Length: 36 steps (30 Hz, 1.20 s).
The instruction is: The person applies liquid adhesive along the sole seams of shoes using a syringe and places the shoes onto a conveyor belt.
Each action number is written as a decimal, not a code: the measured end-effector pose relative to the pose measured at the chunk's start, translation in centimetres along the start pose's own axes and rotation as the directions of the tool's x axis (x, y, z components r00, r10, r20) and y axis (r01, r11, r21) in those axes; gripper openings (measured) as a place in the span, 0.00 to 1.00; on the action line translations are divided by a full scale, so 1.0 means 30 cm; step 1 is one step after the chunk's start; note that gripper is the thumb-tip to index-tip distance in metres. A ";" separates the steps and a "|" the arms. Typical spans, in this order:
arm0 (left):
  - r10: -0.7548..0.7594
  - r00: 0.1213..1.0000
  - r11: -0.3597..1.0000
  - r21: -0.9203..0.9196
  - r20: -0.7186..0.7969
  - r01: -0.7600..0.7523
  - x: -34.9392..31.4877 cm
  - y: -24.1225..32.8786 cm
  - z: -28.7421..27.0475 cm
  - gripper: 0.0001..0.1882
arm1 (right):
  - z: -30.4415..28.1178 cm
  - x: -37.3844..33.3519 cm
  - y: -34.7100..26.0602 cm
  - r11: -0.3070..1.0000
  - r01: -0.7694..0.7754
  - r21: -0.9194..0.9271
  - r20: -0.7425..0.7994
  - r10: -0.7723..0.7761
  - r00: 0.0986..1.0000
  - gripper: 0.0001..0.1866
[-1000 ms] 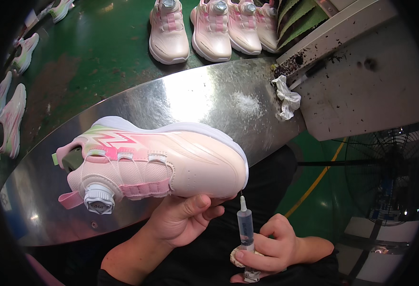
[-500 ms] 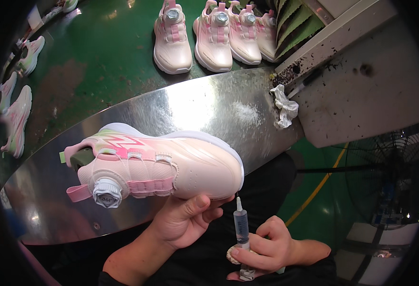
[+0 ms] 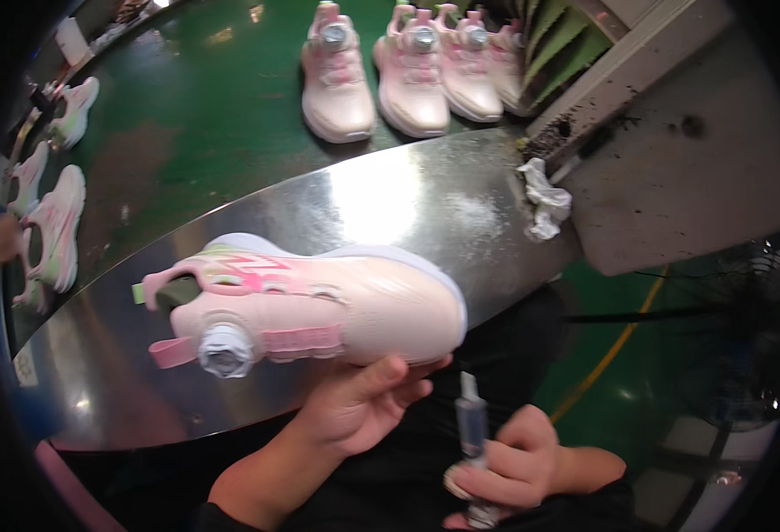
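A pale pink and cream sneaker (image 3: 399, 310) with a white sole lies sideways in the air over the metal bench, its toe to the right. My left hand (image 3: 363, 403) grips it from below near the toe, thumb on the upper. A white dial (image 3: 226, 350) and pink pull tabs sit on its near side. My right hand (image 3: 514, 461) is wrapped round a clear syringe (image 3: 471, 426), held upright with its tip just below the toe and apart from it. The needle is too blurred to make out.
A shiny metal bench edge (image 3: 275, 208) curves beneath the shoe. Several matching sneakers (image 3: 337, 89) stand on the green surface beyond, others (image 3: 66, 226) at far left beside a person's blurred hand (image 3: 2, 239). Crumpled white tissue (image 3: 545, 204) lies at right; a fan (image 3: 727, 328) stands further right.
The syringe tip has come away from the sole edge at the toe, where it was touching or nearly so. The whole view has shifted slightly. Another person's hand has appeared at far left.
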<state>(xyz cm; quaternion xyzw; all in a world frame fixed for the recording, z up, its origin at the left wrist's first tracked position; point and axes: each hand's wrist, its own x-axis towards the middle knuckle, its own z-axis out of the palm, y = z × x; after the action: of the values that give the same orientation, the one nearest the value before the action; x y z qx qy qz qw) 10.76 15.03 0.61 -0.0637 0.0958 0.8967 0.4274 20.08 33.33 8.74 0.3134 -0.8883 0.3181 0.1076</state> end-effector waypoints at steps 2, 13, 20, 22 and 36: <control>-0.014 1.000 1.000 -0.020 0.007 0.014 -0.011 0.001 0.000 0.19 | -0.020 -0.046 -0.002 0.998 0.068 0.005 -0.111 -0.067 0.992 0.32; 0.407 0.787 0.881 0.428 -0.463 -0.203 -0.548 0.135 -0.001 0.39 | 0.054 -0.072 0.266 0.991 -0.114 0.071 -0.153 0.124 0.980 0.43; 0.801 0.571 0.449 0.812 -0.180 -0.374 -0.484 0.521 -0.114 0.29 | 0.087 0.012 0.328 0.956 -0.173 0.235 -0.124 0.206 0.971 0.42; 0.767 0.632 0.449 0.797 -0.112 -0.404 -0.390 0.578 -0.107 0.27 | 0.100 0.017 0.346 0.935 -0.227 0.271 -0.096 0.262 0.960 0.41; 0.655 0.691 0.666 0.667 -0.307 -0.335 -0.111 0.588 -0.094 0.12 | 0.058 -0.046 0.418 0.706 -0.372 0.602 -0.066 0.508 0.859 0.53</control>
<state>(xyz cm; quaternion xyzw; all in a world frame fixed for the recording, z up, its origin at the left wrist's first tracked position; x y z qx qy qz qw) -0.81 1.00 0.59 -0.1464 0.4814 0.8571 0.1104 13.34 40.43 0.61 0.0698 -0.7821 0.6184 0.0301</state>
